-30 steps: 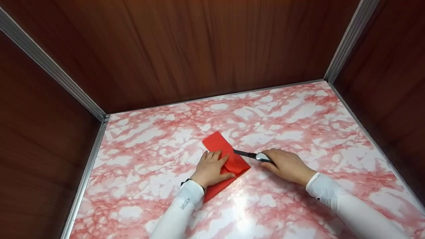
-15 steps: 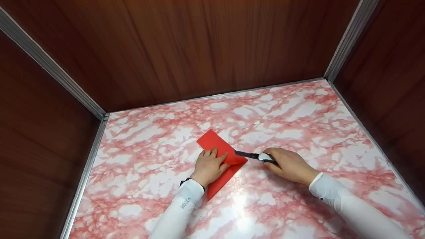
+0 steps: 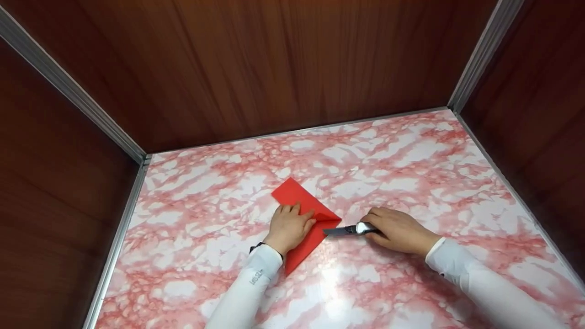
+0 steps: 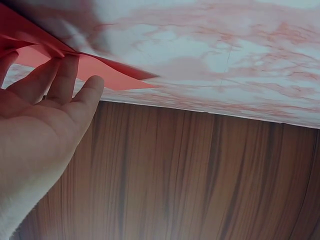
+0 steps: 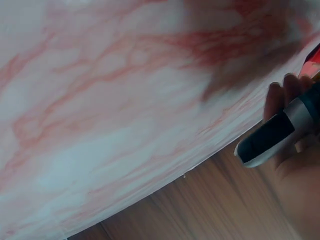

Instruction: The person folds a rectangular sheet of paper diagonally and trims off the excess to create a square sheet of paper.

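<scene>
A folded sheet of red paper lies at a slant on the table, a crease running toward its right corner. My left hand rests on it with fingers spread, pressing it down; in the left wrist view the fingertips touch the red paper, part of which lifts off the surface. My right hand grips a utility knife with a grey blade. The blade tip lies over the paper's lower right edge; whether it touches is unclear. In the right wrist view the knife's black and silver handle sticks out of the hand.
The pink and white marbled table spreads around the paper on all sides. Dark wood-grain panels stand at the back, left and right, joined by metal corner strips.
The paper shifted slightly left and its upper part turned, laying the fold flatter. The knife moved from the upper right edge down past the right corner to the lower edge. My left hand stays on the paper.
</scene>
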Action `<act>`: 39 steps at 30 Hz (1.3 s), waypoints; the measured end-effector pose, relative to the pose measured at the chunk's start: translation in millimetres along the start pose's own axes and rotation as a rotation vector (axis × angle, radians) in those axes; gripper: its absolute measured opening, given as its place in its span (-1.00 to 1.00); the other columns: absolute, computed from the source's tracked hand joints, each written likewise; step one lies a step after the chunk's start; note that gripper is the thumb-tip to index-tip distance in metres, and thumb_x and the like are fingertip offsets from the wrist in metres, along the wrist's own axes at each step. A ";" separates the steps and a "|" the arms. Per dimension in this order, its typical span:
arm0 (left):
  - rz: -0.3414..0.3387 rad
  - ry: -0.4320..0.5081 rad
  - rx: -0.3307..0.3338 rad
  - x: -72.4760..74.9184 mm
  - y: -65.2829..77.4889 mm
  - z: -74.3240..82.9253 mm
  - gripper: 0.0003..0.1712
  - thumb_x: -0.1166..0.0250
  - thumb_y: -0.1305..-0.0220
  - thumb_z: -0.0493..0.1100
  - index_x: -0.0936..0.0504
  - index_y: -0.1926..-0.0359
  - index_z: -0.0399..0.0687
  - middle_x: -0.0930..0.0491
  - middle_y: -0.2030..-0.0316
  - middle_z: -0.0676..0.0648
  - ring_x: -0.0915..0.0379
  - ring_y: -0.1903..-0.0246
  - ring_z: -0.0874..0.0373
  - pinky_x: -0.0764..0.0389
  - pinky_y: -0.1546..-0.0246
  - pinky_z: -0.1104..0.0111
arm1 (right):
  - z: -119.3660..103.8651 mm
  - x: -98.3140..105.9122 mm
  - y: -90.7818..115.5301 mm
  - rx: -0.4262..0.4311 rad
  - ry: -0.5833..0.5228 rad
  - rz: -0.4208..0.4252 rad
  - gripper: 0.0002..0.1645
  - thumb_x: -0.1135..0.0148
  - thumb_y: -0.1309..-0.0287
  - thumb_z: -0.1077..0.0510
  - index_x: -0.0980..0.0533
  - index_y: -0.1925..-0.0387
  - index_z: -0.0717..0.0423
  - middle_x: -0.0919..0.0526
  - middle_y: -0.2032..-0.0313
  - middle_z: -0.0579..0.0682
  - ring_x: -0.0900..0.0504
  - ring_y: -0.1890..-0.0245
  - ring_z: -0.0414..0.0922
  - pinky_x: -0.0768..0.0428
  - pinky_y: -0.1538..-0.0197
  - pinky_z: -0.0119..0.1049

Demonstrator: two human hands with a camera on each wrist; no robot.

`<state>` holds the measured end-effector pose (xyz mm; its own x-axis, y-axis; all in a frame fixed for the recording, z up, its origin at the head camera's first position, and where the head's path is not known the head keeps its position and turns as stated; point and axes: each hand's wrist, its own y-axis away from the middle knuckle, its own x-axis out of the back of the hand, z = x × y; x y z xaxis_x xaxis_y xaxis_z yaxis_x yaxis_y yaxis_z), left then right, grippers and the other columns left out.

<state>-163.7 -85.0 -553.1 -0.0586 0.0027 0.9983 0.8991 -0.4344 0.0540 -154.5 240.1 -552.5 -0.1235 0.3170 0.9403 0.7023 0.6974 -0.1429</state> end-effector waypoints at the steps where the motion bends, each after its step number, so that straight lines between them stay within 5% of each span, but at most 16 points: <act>1: -0.003 0.003 0.000 -0.1 0.1 0.0 -0.45 0.10 -0.61 0.24 -0.50 -0.44 0.30 -0.41 -0.39 -0.22 -0.30 -0.36 -0.18 -0.22 -0.41 -0.06 | -0.9 -0.4 -0.4 -0.007 0.014 0.000 -0.73 -0.33 -0.35 -0.03 -0.58 -0.04 -0.15 -0.47 0.20 -0.28 -0.41 0.29 -0.30 -0.51 0.19 -0.22; 8: -0.008 0.012 0.001 -0.1 0.6 0.5 -0.43 0.13 -0.60 0.27 -0.48 -0.44 0.30 -0.40 -0.40 -0.23 -0.29 -0.36 -0.18 -0.20 -0.41 -0.07 | -3.9 -4.8 -3.3 -0.044 0.089 0.009 -0.58 -0.35 -0.34 -0.07 -0.62 -0.15 -0.03 -0.48 0.21 -0.18 -0.38 0.35 -0.24 -0.43 0.32 -0.28; 16: -0.084 0.092 0.035 -0.1 1.8 4.4 -0.06 0.47 -0.44 0.55 -0.34 -0.53 0.23 -0.22 -0.50 -0.26 -0.09 -0.47 -0.23 -0.01 -0.49 -0.07 | -4.0 -8.3 -1.6 -0.040 0.102 0.053 -0.52 -0.40 -0.30 -0.04 -0.61 -0.22 -0.10 -0.54 0.18 -0.17 -0.44 0.36 -0.25 -0.47 0.36 -0.29; 23: -0.122 0.139 0.070 -1.1 2.1 6.6 0.03 0.57 -0.40 0.58 -0.28 -0.57 0.17 -0.13 -0.54 -0.24 0.03 -0.52 -0.21 0.07 -0.51 -0.09 | -4.6 -9.8 -0.7 0.010 0.104 0.084 -0.51 -0.39 -0.28 0.05 -0.63 -0.23 0.02 -0.57 0.19 -0.08 -0.43 0.39 -0.21 -0.45 0.41 -0.29; 33: -0.099 -0.028 0.070 -9.2 4.5 12.6 -0.05 0.10 -0.45 0.49 -0.12 -0.62 0.05 -0.11 -0.55 -0.25 -0.06 -0.49 -0.17 -0.03 -0.48 -0.10 | -7.2 -8.9 -0.3 0.021 0.123 0.081 -0.48 -0.42 -0.26 0.07 -0.62 -0.25 0.03 -0.56 0.19 -0.08 -0.40 0.40 -0.23 -0.42 0.41 -0.32; 39: -0.088 -0.030 0.055 -8.8 4.3 13.4 -0.04 0.03 -0.45 0.46 -0.16 -0.61 -0.01 -0.14 -0.53 -0.29 -0.07 -0.49 -0.19 -0.04 -0.50 -0.03 | -10.1 -7.3 -0.9 -0.003 0.104 0.070 -0.48 -0.45 -0.24 0.09 -0.64 -0.23 0.03 -0.55 0.21 -0.07 -0.39 0.41 -0.23 -0.42 0.41 -0.33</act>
<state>-153.5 -74.8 -561.3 -0.1257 0.0662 0.9899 0.9136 -0.3812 0.1415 -147.2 230.7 -556.1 -0.0006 0.2961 0.9551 0.7088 0.6739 -0.2085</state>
